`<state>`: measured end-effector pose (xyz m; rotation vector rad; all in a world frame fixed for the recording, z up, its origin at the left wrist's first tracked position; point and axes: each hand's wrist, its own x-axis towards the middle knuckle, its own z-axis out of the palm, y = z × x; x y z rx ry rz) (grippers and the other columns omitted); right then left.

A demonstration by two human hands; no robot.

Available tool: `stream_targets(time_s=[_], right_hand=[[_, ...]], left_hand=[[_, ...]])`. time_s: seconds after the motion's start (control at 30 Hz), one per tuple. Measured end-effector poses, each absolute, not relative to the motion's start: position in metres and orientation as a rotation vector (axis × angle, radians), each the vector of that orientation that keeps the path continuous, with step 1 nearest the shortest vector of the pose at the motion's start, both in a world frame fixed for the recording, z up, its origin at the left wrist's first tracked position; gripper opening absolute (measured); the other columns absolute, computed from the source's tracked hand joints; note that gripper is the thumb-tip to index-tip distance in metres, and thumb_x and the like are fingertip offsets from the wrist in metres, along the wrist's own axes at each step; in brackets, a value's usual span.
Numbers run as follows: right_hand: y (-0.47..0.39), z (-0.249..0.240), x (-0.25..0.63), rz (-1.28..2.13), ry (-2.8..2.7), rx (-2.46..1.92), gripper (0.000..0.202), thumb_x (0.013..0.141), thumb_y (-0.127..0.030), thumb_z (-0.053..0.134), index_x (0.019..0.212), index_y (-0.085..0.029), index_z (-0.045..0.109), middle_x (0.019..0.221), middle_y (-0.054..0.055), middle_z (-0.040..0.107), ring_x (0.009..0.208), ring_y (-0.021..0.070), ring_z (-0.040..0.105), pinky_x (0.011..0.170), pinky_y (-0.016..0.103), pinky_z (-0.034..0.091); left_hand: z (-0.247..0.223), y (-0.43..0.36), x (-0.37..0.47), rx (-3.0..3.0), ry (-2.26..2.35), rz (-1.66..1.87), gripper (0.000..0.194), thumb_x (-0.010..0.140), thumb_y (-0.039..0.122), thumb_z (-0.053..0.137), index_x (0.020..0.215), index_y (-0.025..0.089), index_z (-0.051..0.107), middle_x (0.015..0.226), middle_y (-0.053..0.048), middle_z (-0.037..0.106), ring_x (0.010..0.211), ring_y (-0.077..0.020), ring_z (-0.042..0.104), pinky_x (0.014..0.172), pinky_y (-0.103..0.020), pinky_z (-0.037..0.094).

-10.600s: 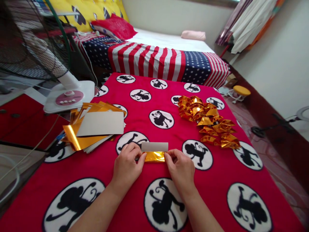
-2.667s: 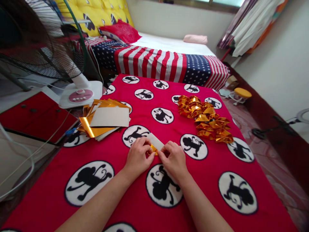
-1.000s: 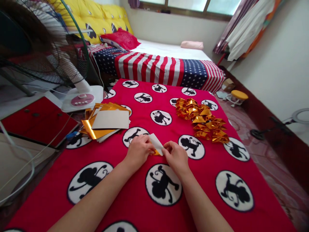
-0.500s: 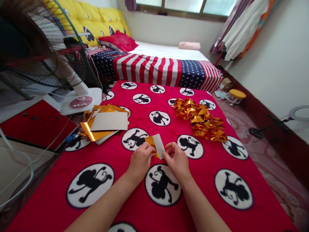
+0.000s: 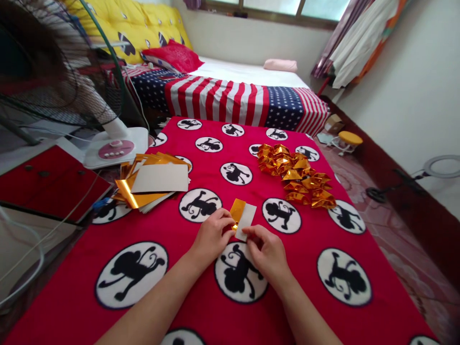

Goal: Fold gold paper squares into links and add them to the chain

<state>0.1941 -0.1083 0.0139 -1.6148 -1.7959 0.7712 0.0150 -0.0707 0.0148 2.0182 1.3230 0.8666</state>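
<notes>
A small sheet of gold foil paper (image 5: 246, 218), partly folded, is held just above the red cloth between my two hands. Its gold side shows on the left and its pale backing on the right. My left hand (image 5: 214, 233) pinches the lower left edge. The lower right corner is between the thumb and fingers of my right hand (image 5: 266, 247). To the left lies a loose stack of gold and pale paper sheets (image 5: 160, 178). Several folded gold foil pieces (image 5: 302, 175) sit in rows at the right.
The red cloth (image 5: 287, 306) with monkey prints covers the table. A fan (image 5: 117, 143) with a blurred head stands beyond the left edge. A bed (image 5: 230, 98) stands behind the table, and a yellow stool (image 5: 350, 138) is on the floor at the right.
The foil paper has turned so that its top now leans to the right instead of the left. My right hand has shifted slightly down and right, still at the corner.
</notes>
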Motion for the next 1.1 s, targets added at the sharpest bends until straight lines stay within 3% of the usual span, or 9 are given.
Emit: stream_targets(time_s=[0.23, 0.47, 0.7, 1.1], right_hand=[[-0.103, 0.012, 0.2, 0.571, -1.895, -1.418, 0.023, 0.084, -0.011, 0.056, 0.093, -0.025, 0.072, 0.092, 0.004, 0.061, 0.085, 0.0184, 0.059, 0.074, 0.03, 0.047], [-0.098, 0.007, 0.202, 0.36, -1.926, -1.3, 0.018, 0.084, -0.013, 0.064, 0.09, -0.026, 0.074, 0.118, 0.007, 0.056, 0.105, 0.0226, 0.052, 0.091, 0.04, 0.045], [-0.093, 0.008, 0.196, 0.481, -1.889, -1.399, 0.012, 0.087, -0.017, 0.062, 0.087, -0.025, 0.071, 0.102, 0.004, 0.061, 0.097, 0.0204, 0.056, 0.086, 0.035, 0.046], [-0.085, 0.019, 0.181, 0.434, -1.851, -1.691, 0.011, 0.08, -0.018, 0.064, 0.07, -0.021, 0.058, 0.09, 0.002, 0.057, 0.089, 0.0184, 0.056, 0.076, 0.029, 0.043]], left_hand=[[0.015, -0.07, 0.015, 1.959, 1.325, 0.86, 0.019, 0.072, 0.009, 0.071, 0.088, 0.018, 0.071, 0.1, -0.004, 0.061, 0.092, -0.0175, 0.059, 0.086, -0.031, 0.05], [0.014, -0.069, 0.013, 1.945, 1.304, 0.866, 0.018, 0.072, 0.008, 0.07, 0.088, 0.018, 0.071, 0.101, -0.004, 0.061, 0.093, -0.0173, 0.059, 0.086, -0.031, 0.05], [0.012, -0.069, 0.015, 1.937, 1.315, 0.893, 0.016, 0.074, 0.008, 0.069, 0.087, 0.018, 0.071, 0.099, -0.004, 0.061, 0.093, -0.0171, 0.059, 0.086, -0.03, 0.049], [0.012, -0.068, 0.014, 1.943, 1.31, 0.879, 0.015, 0.075, 0.01, 0.069, 0.088, 0.018, 0.071, 0.098, -0.004, 0.061, 0.092, -0.0173, 0.059, 0.086, -0.031, 0.049]])
